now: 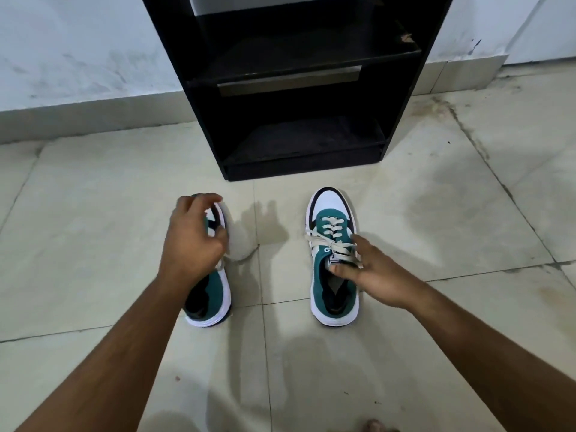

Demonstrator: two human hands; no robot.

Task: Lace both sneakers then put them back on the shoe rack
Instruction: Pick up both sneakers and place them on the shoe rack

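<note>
L hand (pixel 190 241) at approx 9 o'clock of frame centre, fingers curled over the front half of the left sneaker (pixel 212 294), thumb and forefinger closed round its upper edge. That shoe is rolled onto its side, pale sole facing right, heel toward 6 o'clock, toe toward 12; teal heel section and black lining show below the wrist. Whether it rests on the floor or is partly lifted, can't tell. A bit of white lace (pixel 220 264) pokes out under the hand.

Tiled floor (pixel 93 229) is pale, w/ dark grout lines and stains toward 2 o'clock.

Black shoe rack (pixel 299 88) stands at 12 o'clock against the white wall (pixel 78 51); two open shelves visible, nothing on them.

Right sneaker (pixel 332 260) sits upright on the floor, approx 3 o'clock of the left one and well apart from it, toe pointing at the rack. White toe cap w/ black trim, teal body, laces (pixel 330 241) crossed and tied in a bow.

R hand (pixel 371 272) comes in from 4 o'clock, thumb pressed into the shoe's opening by the tongue, fingers spread along its right side near the bow. Gripping the collar, not pinching the lace.
</note>
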